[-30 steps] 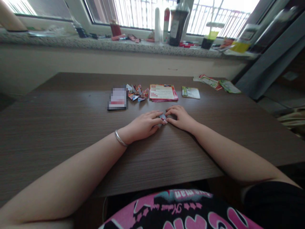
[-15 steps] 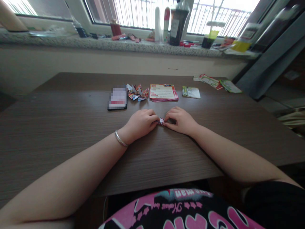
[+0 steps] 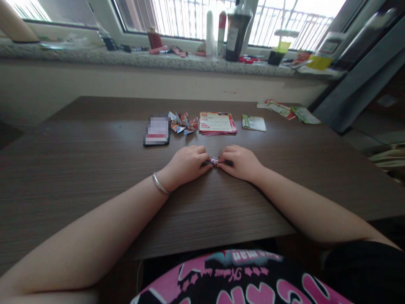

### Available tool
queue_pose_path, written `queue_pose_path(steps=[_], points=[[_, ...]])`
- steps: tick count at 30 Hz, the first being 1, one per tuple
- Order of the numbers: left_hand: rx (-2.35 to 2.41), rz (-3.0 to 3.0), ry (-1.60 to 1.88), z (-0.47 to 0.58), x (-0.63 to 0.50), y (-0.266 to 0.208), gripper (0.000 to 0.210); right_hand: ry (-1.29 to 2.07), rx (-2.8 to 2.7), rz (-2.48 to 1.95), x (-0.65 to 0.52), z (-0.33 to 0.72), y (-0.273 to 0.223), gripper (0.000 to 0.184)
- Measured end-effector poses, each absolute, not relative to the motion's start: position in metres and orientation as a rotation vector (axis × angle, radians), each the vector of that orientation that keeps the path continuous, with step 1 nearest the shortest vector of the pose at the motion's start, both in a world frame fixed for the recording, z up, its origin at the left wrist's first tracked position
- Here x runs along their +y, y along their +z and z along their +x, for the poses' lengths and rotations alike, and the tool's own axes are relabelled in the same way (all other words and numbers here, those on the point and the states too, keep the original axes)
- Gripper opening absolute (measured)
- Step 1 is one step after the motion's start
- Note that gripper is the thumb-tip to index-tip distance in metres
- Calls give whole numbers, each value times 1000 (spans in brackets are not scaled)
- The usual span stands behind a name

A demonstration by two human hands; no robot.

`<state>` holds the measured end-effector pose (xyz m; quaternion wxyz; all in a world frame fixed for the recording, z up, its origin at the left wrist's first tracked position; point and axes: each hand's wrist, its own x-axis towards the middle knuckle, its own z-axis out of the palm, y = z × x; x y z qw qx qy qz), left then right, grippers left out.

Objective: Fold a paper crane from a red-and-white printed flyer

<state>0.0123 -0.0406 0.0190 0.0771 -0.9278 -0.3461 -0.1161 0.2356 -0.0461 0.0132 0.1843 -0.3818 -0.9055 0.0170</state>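
A small folded piece of printed paper lies low over the table, pinched from both sides. My left hand, with a silver bangle on the wrist, closes its thumb and fingers on the paper's left end. From the right, my right hand grips the other end between thumb and fingertips. Only the middle of the paper shows; the fingers cover the rest. Just beyond my hands sit a pile of folded paper pieces and a stack of printed cards.
A phone with a blurred screen lies left of the folded pieces. Smaller green-white cards lie to the right, with loose printed papers at the far right. Bottles and cups line the stone windowsill behind the brown table.
Both hands stay in nearly the same place, still on the paper. The left fingers and thumb have shifted slightly at its edge, and a bit more of its middle shows.
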Motion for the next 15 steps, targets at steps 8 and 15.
queue_pose_path(steps=[8,15], points=[[-1026,-2747,-352,13,-43,20,31,127,-2505,-1117,-45,233,13,14],[-1028,-2749,-359,14,-41,18,28,192,-2495,-1086,-38,230,9,14]])
